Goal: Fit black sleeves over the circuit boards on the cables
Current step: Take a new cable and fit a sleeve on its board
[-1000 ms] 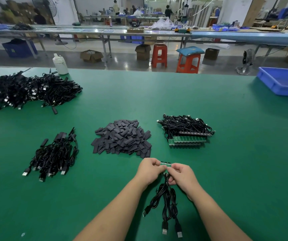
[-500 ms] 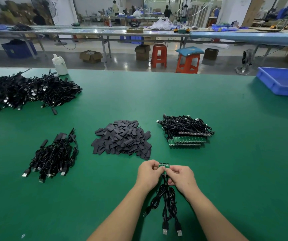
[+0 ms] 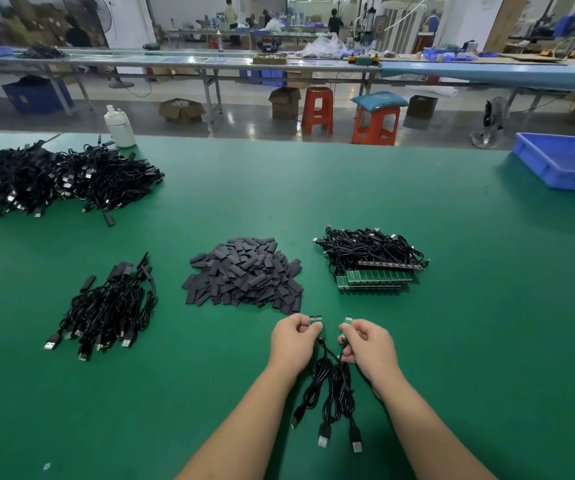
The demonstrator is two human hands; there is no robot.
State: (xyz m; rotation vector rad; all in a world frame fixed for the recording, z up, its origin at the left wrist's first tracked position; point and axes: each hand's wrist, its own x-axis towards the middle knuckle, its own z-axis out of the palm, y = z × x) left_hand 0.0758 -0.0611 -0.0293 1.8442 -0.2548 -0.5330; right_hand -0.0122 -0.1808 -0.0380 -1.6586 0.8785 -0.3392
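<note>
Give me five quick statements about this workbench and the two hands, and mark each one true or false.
1. Each hand pinches a small green circuit board: left hand on the left board, right hand on the right board. True.
2. A sleeve already covers the board in the right hand. False: its green surface shows bare.
3. The pile of black sleeves lies on the green table beyond the hands. True.
4. The blue bin sits at the table's far left. False: it sits at the far right.
5. The cables below the hands end in USB plugs. True.
</note>
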